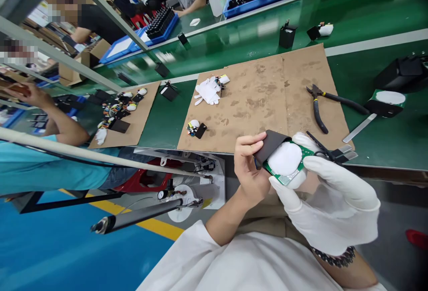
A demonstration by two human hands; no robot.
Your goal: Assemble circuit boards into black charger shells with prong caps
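Observation:
My bare left hand is closed around a black plastic casing. A green circuit board with a round white pad lies partly inside that casing. On the other side, my right hand, in a white glove, grips the board by its edges between thumb and fingers. Thin black leads stick out past the gloved fingertips. Beyond my hands, pliers with black handles rest spread on the cardboard sheet. Whether the board touches the inner walls of the casing is hidden.
A white glove and a small circuit assembly lie on the cardboard. To the right are another board, a metal strip and a black casing. A co-worker in a blue shirt sits left. Black units stand along the green belt.

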